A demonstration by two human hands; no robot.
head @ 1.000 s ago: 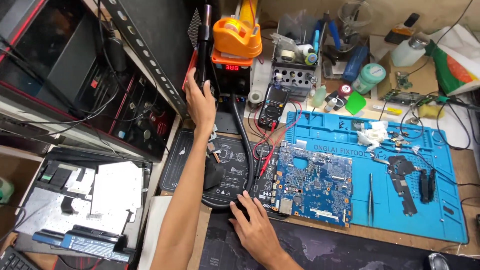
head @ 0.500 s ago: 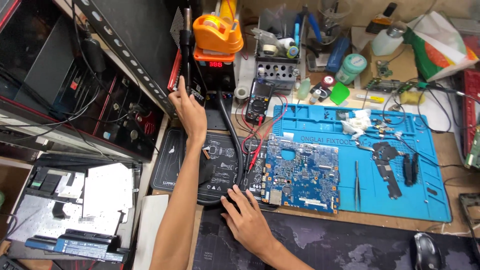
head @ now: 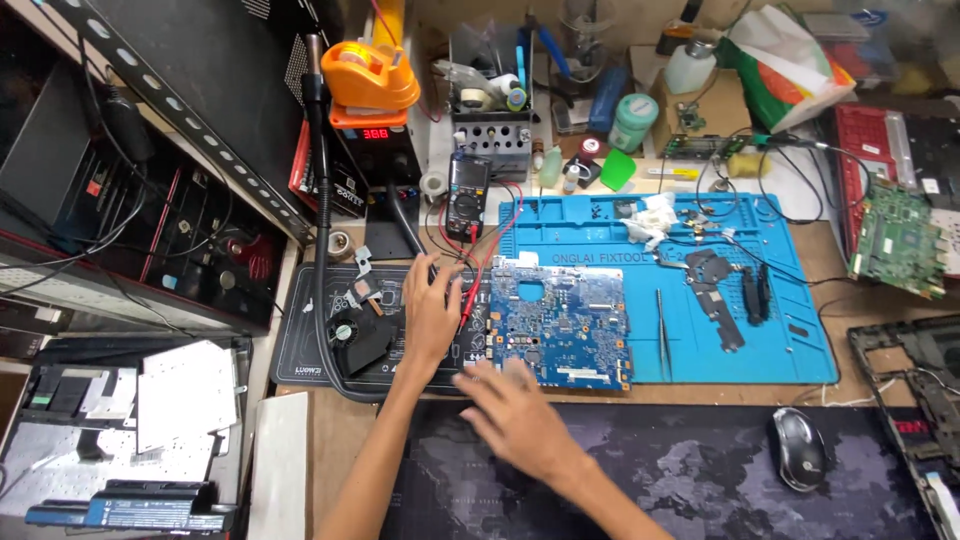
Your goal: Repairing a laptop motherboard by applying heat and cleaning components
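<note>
The blue circuit board (head: 560,325) is lying just right of the left hand (head: 430,315), which is resting spread, steadying it; the right hand (head: 515,420), blurred, seems open below its edge.

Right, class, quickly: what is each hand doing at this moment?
Left hand: open, flat on the black mat, holding nothing.
Right hand: open, blurred, at the circuit board's near edge, holding nothing.

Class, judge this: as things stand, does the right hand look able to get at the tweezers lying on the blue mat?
Probably yes. The right hand hovers at the circuit board's near edge, and the tweezers lie uncovered on the blue mat just right of the board, with nothing between.
</note>
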